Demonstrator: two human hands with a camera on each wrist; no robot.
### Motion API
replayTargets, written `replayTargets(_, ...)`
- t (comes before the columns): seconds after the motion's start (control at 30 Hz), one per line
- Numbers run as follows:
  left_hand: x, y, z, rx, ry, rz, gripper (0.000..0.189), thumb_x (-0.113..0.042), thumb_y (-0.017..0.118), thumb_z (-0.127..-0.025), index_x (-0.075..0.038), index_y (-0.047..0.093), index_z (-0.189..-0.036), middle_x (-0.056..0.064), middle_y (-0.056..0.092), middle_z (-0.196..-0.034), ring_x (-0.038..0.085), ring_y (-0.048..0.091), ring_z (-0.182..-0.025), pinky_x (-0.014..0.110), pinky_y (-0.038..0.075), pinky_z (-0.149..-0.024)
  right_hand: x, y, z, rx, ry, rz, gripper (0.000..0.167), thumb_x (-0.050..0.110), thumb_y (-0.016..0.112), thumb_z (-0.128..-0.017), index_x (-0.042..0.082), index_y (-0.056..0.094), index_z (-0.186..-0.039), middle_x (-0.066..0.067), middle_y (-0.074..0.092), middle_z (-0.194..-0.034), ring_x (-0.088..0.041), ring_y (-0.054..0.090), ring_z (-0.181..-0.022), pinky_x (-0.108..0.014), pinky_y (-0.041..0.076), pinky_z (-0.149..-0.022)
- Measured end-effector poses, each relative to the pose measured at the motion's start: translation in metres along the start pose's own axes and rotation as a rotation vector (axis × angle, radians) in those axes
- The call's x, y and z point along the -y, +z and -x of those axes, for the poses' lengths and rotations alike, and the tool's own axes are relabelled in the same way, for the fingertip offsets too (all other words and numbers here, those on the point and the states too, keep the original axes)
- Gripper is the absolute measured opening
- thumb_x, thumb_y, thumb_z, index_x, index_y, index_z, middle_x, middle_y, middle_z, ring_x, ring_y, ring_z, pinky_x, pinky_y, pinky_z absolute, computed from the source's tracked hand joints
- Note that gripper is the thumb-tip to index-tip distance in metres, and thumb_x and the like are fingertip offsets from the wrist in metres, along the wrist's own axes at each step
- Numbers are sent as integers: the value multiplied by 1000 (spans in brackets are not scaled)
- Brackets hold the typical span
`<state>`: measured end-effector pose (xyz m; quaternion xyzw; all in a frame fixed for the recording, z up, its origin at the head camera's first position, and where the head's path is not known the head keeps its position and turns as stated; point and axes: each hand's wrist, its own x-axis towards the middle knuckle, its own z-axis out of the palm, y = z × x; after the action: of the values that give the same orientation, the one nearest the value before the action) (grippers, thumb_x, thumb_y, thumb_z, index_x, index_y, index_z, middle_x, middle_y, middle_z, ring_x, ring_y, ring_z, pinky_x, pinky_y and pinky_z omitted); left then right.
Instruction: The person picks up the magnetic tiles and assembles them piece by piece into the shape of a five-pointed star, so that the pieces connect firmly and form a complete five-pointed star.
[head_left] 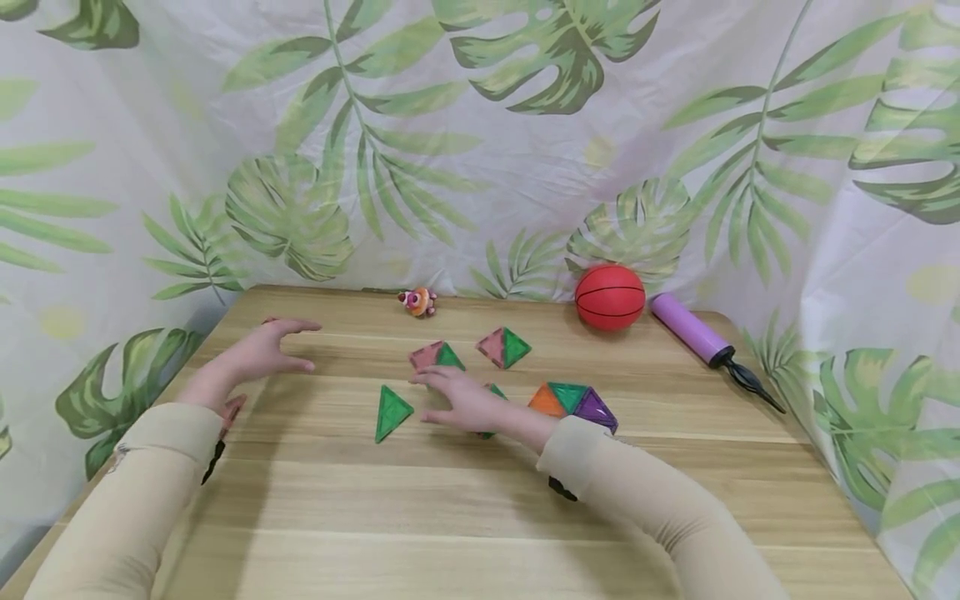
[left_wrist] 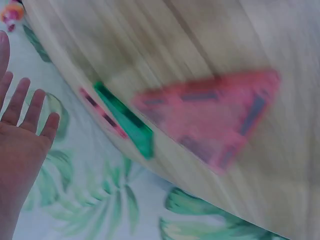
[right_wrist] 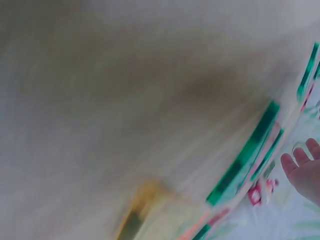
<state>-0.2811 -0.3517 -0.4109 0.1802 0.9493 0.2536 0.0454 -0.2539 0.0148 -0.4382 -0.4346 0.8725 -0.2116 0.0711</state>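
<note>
Lying just left of the right hand (head_left: 467, 403) at mid-frame, the lone green triangle (head_left: 392, 414) sets its long edge near-vertical, facing the left hand (head_left: 258, 352), farther off at frame left. Both grips are empty, fingers extended, the right's pointing leftward above the bench (head_left: 420, 525).

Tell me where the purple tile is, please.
In the head view, the purple tile lies right of centre on the table, right of a green tile, just beyond the right sleeve.
</note>
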Motion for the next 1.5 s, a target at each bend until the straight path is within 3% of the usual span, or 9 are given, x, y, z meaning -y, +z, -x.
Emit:
replayTargets(0.17,21,-3,2,1,-52,100,80,-23,75,-82,4,32,-143,30,37,-142,51,28,-130,64,26,-101,12,12,-2,69,-107,15,64,36,61,-92,14,35,-146,-8,29,-153,-24,24,-141,-38,21,-115)
replayTargets(0.37,42,2,0,-48,-70,78,86,-24,74,-83,10,23,-144,31,35,-143,53,30,-128,64,25,-101,18,20,-3,197,-211,129,61,42,53,-95,15,34,-147,-1,28,-154,-28,18,-143,-44,15,-116)
replayTargets(0.57,55,3,1,-64,-82,50,76,-27,74,-82,3,36,-141,35,26,-145,53,33,-126,65,23,-102,18,18,2,251,-226,149,56,41,51,-96,16,40,-145,0,31,-153,-26,19,-143,-45,14,-116)
replayTargets(0.73,61,6,1,-49,-95,37,72,-31,75,-81,-7,41,-139,29,27,-146,53,32,-126,66,23,-100,14,15,9,259,-240,136,53,41,51,-96,17,42,-143,0,32,-152,-24,22,-142,-45,15,-116)
replayTargets(1.1,64,14,-4,-46,-118,2,76,-37,74,-80,-5,39,-139,30,34,-141,53,28,-128,66,24,-99,-1,10,27,240,-275,129,50,38,53,-96,17,46,-141,0,36,-150,-23,27,-141,-44,18,-115)
replayTargets(1.3,52,16,-4,-36,-114,4,76,-36,74,-81,-2,40,-138,32,35,-139,53,28,-129,64,25,-100,-5,11,30,224,-278,126,50,37,54,-96,17,46,-141,-1,36,-150,-24,28,-140,-44,19,-115)
replayTargets(1.5,40,19,-1,-7,-104,53,71,-33,75,-80,-8,44,-139,24,33,-146,48,23,-135,64,21,-103,-5,11,31,213,-289,133,49,36,54,-96,16,47,-140,-2,38,-149,-25,30,-139,-42,21,-115)
